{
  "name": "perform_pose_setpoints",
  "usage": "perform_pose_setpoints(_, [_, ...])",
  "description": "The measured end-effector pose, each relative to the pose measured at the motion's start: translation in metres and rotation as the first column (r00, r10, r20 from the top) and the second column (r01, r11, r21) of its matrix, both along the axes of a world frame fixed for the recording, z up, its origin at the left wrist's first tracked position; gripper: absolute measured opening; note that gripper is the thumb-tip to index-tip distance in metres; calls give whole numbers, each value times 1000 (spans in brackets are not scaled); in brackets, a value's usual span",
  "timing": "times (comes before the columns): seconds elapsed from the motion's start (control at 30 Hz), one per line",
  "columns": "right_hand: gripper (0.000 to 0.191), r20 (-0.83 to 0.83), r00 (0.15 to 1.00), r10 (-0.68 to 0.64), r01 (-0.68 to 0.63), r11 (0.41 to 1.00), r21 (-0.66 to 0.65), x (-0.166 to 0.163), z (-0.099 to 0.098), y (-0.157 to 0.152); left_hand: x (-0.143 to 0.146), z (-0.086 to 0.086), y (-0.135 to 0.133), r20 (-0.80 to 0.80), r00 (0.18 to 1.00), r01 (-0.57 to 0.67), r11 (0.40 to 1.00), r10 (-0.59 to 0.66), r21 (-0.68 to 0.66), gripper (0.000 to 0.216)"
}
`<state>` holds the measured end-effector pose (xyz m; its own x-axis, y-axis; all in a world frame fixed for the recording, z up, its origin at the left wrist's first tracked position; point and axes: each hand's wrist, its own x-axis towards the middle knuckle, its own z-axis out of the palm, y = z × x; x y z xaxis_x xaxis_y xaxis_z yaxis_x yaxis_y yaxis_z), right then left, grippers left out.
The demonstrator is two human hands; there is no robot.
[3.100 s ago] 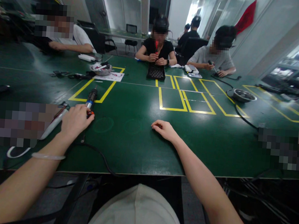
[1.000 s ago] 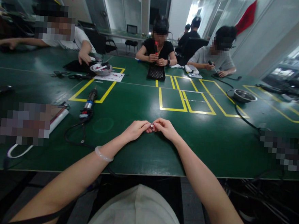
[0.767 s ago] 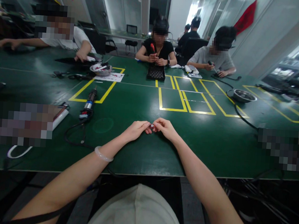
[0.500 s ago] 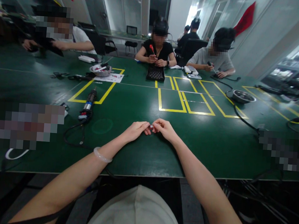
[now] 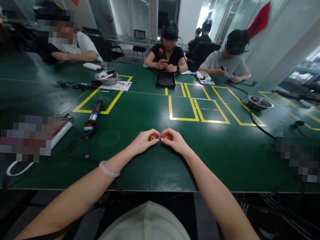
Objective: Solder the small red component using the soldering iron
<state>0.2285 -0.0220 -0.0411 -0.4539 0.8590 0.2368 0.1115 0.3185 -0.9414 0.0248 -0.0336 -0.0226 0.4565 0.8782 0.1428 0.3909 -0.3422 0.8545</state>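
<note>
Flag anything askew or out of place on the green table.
The black, silver-banded cylindrical tool lies slantwise across the near strip of the yellow tape rectangle, partly in, partly out. That looks slightly askew.

Assembly workshop (image 5: 138, 111) in an office-type room.
Long green worktable (image 5: 215, 153), yellow tape outlines (image 5: 184, 118), corded power tool (image 5: 96, 110), people (image 5: 236, 61) seated with hand tools (image 5: 161, 53); glass partitions (image 5: 140, 9), office chairs (image 5: 207, 50) behind.

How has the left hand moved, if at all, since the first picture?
Yes: against the left yellow tape frame, the left hand moved right, from the corded tool to the right hand.
</note>
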Motion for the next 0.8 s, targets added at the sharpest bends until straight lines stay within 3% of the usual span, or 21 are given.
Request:
perform_pose_setpoints(0.4, [20,151,986,-68,59,996,66,0,5,-2,-1,0,0,1,1000,-13,1000,13,9,26])
perform_pose_setpoints(0.8, [19,177,982,-70,56,995,82,1,5,-3,-2,6,-3,-14,1000,9,1000,-9,8,29])
